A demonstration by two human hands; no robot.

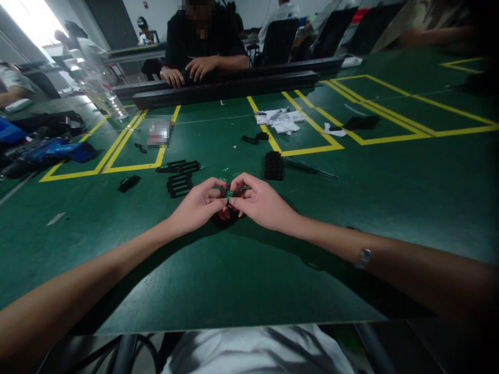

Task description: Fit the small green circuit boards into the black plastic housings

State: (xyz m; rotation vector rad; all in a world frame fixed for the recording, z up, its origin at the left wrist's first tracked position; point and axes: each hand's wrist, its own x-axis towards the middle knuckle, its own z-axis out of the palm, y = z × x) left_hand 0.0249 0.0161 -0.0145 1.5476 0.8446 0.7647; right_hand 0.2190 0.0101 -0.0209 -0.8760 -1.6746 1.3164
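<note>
Between the fingertips of my left hand point(200, 205) and my right hand point(259, 202) is a small green part point(230, 194), pinched from both sides just above the green table point(241, 280). My fingers hide much of it. Beyond my fingertips lie a few more small green pieces point(226, 169). Beside my left hand are several black slotted frames point(180, 184). A stack of black parts point(274, 165) stands past my right hand, and a screwdriver point(310, 167) lies to its right.
Farther off are white crumpled papers point(281, 120), small black pieces point(255, 138), and a long black bar point(230, 88) across the table. A person in dark clothes point(205, 41) sits behind it. Clear bottles point(113, 101) and blue-and-black items point(58, 150) are at the left.
</note>
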